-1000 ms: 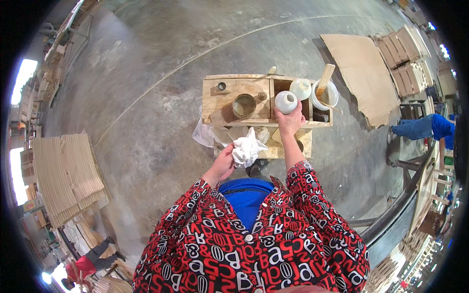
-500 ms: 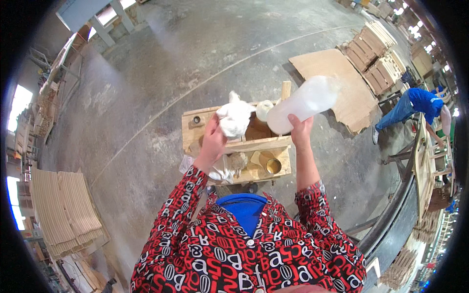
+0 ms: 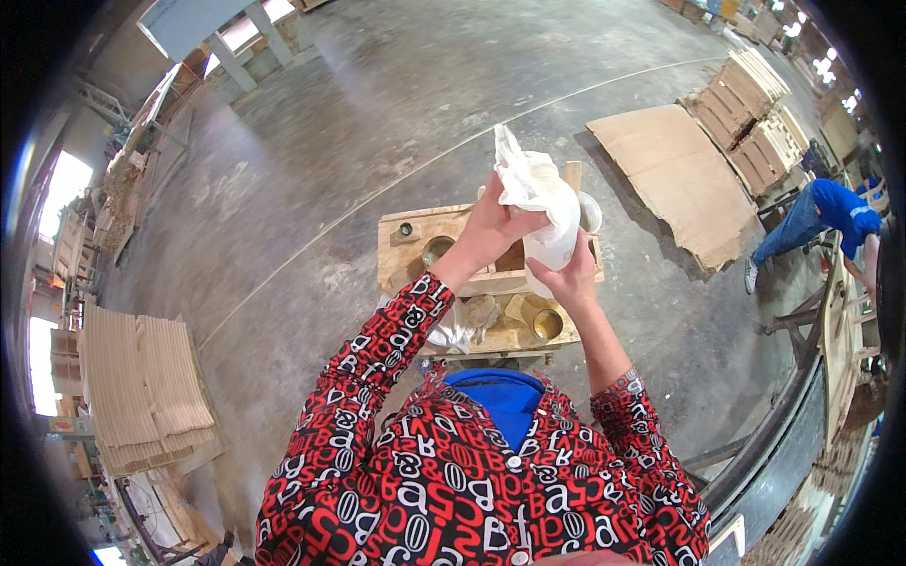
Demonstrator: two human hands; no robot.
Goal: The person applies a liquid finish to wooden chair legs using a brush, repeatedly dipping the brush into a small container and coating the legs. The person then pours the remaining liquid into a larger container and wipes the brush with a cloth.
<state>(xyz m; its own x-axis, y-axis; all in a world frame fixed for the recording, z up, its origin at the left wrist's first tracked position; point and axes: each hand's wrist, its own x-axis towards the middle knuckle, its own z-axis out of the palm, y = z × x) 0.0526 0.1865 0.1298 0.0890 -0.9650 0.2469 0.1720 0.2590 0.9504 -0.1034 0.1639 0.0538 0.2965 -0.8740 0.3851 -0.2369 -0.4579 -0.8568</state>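
Above a small wooden box stand [image 3: 396, 264], my left hand [image 3: 493, 231] is closed on a crumpled, thin white cloth [image 3: 540, 184]. The cloth lies against the upper part of a translucent whitish plastic bottle [image 3: 550, 253] and hides it. Around the lower part of that bottle my right hand [image 3: 572, 275] is closed, thumb on the near side. Just behind the bottle, a round white container [image 3: 591, 213] shows in part on the stand. A round tin [image 3: 546, 324] with yellowish contents stands on the near ledge, beside crumpled rags [image 3: 462, 325].
Stacked wooden panels [image 3: 146, 387] stand at the left. A large brown sheet [image 3: 675, 179] lies on the floor at the right, near piled wooden parts [image 3: 755, 118]. A person in blue [image 3: 835, 212] bends over a bench farther right. A dark rail [image 3: 774, 462] runs along the near right.
My left hand has carried the cloth right and up onto the bottle. The bottle, slanting out to the right before, is now drawn in toward the left hand and more upright.
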